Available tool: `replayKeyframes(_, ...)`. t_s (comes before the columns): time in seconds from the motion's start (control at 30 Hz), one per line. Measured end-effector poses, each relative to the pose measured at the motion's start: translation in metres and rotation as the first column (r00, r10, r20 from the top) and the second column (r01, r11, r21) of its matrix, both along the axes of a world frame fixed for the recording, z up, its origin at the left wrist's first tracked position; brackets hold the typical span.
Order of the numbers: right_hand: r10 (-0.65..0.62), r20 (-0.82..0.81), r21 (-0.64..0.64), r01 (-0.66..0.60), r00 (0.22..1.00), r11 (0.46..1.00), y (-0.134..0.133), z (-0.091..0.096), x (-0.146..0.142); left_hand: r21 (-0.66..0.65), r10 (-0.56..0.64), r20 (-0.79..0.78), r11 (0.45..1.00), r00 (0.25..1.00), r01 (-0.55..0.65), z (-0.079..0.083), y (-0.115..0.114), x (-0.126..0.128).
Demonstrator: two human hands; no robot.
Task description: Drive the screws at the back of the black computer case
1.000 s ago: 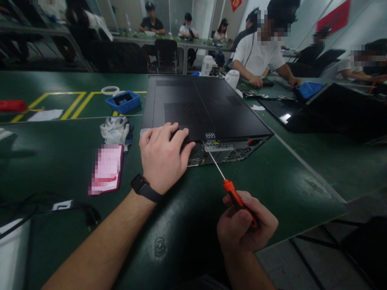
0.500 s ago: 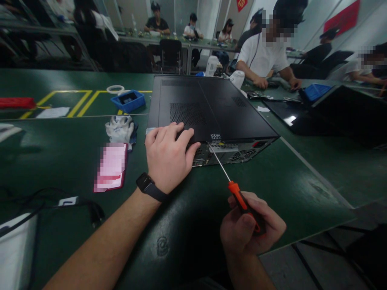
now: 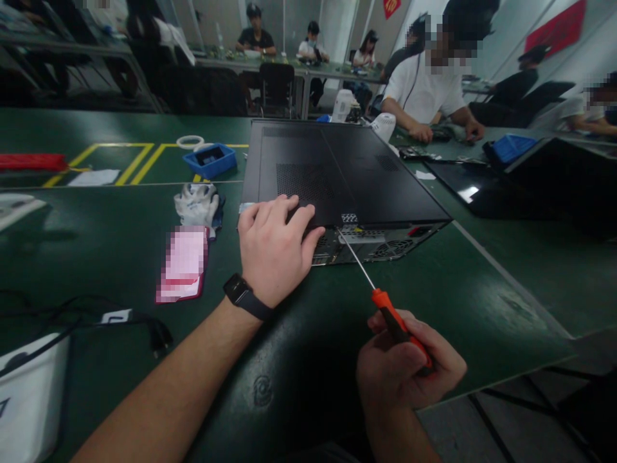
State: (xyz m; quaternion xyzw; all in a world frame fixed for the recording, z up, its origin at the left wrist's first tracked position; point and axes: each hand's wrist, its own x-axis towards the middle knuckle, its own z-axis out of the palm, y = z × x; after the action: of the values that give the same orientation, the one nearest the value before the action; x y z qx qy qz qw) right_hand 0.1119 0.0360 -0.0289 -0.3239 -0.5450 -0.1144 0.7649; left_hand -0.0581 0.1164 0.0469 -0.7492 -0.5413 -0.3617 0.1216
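A black computer case (image 3: pixel 337 154) lies flat on the green table, its rear panel with a fan grille (image 3: pixel 395 248) facing me. My left hand (image 3: pixel 277 247) rests on the top cover near the rear edge, fingers spread and the thumb hanging over the edge. Wrapped round the orange and black handle of a screwdriver (image 3: pixel 393 315), my right hand (image 3: pixel 409 366) is in front of the case. The screwdriver's thin shaft slants up to the rear panel's upper edge, just right of my left thumb. What its tip touches is too small to make out.
To the left lie a pink-cased phone (image 3: pixel 186 263), gloves (image 3: pixel 198 206), a blue bin (image 3: pixel 209 161) and a black cable (image 3: pixel 157 331). A dark glossy panel (image 3: pixel 472 190) and another blue bin (image 3: pixel 511 151) are on the right. A co-worker (image 3: pixel 429 90) sits across the table.
The whole view has shifted slightly, so things appear a little further right. My right hand has turned a little on the screwdriver handle. The left hand stays on the case.
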Motion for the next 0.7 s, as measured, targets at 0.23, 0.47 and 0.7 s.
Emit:
replayKeyframes(0.23, 0.107, -0.036, 0.002, -0.107, 0.994, 0.994, 0.001, 0.009, -0.008, 0.003, 0.005, -0.01, 1.0, 1.0, -0.005, 0.0, 0.0, 0.0)
replayKeyframes(0.47, 0.137, -0.044, 0.023, -0.136, 0.99, 0.99, 0.003, 0.009, -0.004, 0.022, 0.02, -0.019, 1.0, 1.0, -0.02, 0.0, 0.0, 0.002)
replayKeyframes(0.7, -0.014, -0.035, 0.048, 0.016, 0.999, 0.999, 0.007, 0.007, 0.001, 0.021, 0.015, -0.011, 1.0, 1.0, -0.015, 0.001, 0.0, 0.002)
